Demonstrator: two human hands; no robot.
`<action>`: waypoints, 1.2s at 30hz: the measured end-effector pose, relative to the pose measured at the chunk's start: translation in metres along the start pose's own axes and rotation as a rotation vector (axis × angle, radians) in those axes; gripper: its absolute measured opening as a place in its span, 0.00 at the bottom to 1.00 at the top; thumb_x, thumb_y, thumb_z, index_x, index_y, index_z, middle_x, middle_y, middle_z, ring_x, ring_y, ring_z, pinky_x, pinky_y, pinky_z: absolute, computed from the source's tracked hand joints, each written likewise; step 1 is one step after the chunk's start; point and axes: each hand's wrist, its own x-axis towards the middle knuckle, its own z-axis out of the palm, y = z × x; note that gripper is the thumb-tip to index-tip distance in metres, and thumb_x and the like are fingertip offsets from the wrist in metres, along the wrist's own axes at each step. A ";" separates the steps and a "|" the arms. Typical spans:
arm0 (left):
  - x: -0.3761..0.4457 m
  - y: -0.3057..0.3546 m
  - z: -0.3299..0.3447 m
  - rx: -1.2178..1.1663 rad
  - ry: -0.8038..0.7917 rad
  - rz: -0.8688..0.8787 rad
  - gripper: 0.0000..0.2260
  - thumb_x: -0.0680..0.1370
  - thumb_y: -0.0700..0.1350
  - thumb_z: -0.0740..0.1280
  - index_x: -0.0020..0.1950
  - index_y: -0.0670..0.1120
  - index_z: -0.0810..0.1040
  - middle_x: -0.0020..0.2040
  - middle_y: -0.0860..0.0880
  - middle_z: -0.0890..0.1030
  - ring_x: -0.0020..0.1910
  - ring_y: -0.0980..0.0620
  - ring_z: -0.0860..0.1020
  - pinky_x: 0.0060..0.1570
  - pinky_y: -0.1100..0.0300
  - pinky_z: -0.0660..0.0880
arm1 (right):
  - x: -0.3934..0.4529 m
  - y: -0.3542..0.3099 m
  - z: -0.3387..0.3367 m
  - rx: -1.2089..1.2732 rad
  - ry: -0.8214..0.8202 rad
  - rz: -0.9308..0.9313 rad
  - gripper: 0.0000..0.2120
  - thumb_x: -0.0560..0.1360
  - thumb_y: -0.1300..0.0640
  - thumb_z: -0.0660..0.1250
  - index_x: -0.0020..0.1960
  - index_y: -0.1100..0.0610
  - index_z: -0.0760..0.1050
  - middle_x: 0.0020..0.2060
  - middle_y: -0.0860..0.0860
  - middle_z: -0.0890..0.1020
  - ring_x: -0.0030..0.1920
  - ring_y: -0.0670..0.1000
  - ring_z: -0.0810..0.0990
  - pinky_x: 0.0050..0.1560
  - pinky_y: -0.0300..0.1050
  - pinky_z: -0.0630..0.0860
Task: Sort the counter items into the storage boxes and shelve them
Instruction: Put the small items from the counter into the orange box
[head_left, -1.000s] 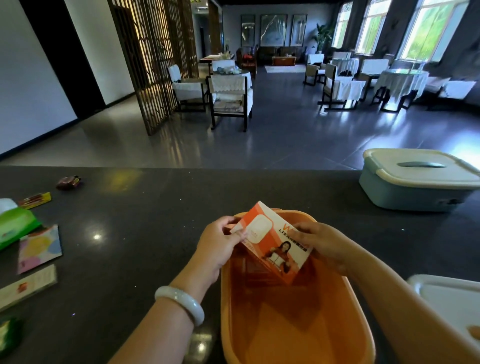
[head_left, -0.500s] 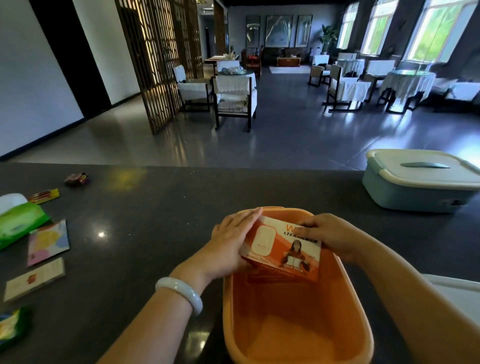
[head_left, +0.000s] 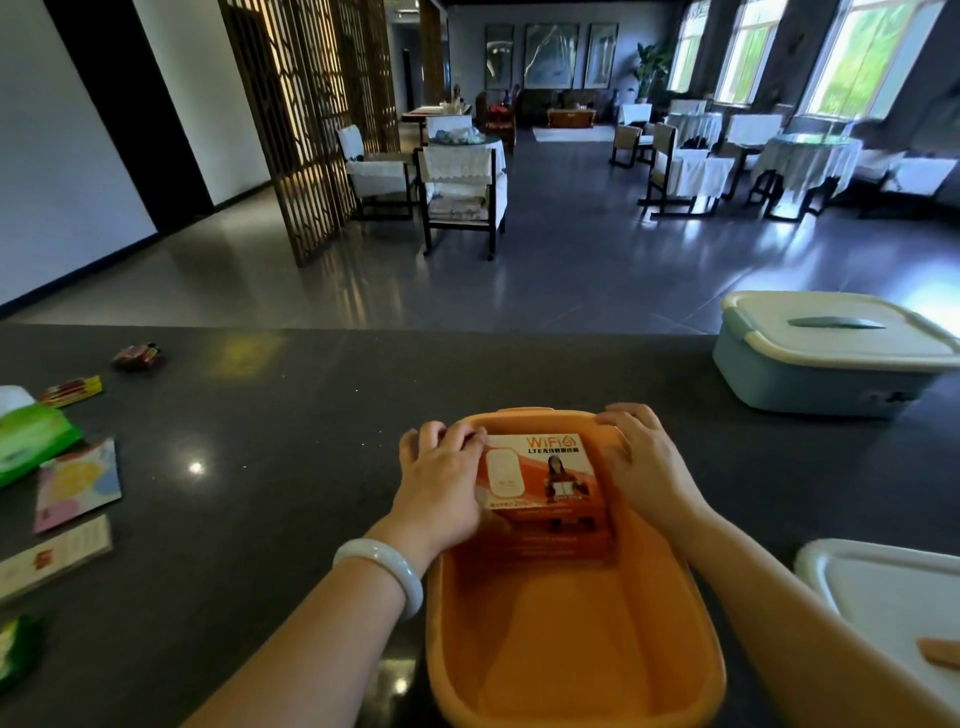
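An orange-and-white WiFi router box (head_left: 545, 488) lies face up in the far end of the open orange storage bin (head_left: 571, 649) on the dark counter. My left hand (head_left: 441, 478), with a pale bangle on its wrist, grips the box's left edge with curled fingers. My right hand (head_left: 644, 467) is at the box's right edge, its fingers curled over the bin's far right rim; its thumb is hidden. The near half of the bin holds nothing.
A teal storage box with a white lid (head_left: 831, 364) stands at the far right. A loose white lid (head_left: 883, 587) lies near right. On the left lie a green tissue pack (head_left: 31, 436), a colourful card (head_left: 78, 488), a booklet (head_left: 52, 556) and small packets (head_left: 70, 391).
Both hands lowered the WiFi box from a tilted hold above the bin down into its far end, where it now lies nearly flat. The hands slid outward to its sides.
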 end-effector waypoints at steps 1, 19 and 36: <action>0.001 0.000 0.001 0.005 -0.005 0.005 0.37 0.74 0.61 0.67 0.78 0.51 0.55 0.75 0.52 0.58 0.72 0.47 0.52 0.74 0.41 0.47 | 0.000 0.001 0.000 -0.004 -0.013 0.008 0.17 0.79 0.58 0.63 0.67 0.53 0.71 0.67 0.48 0.67 0.59 0.49 0.74 0.46 0.38 0.77; 0.010 0.011 0.007 0.261 -0.070 0.140 0.21 0.80 0.52 0.60 0.72 0.48 0.68 0.70 0.50 0.70 0.78 0.42 0.47 0.73 0.37 0.36 | 0.004 0.003 0.006 -0.051 -0.115 0.054 0.26 0.78 0.58 0.64 0.74 0.49 0.62 0.73 0.48 0.64 0.65 0.51 0.73 0.56 0.46 0.75; 0.026 0.011 -0.006 -0.034 -0.211 0.210 0.23 0.78 0.41 0.65 0.72 0.52 0.67 0.68 0.53 0.69 0.69 0.52 0.66 0.68 0.52 0.68 | 0.007 0.004 0.007 -0.049 -0.124 0.096 0.27 0.78 0.55 0.64 0.74 0.48 0.59 0.73 0.47 0.63 0.64 0.51 0.73 0.50 0.41 0.76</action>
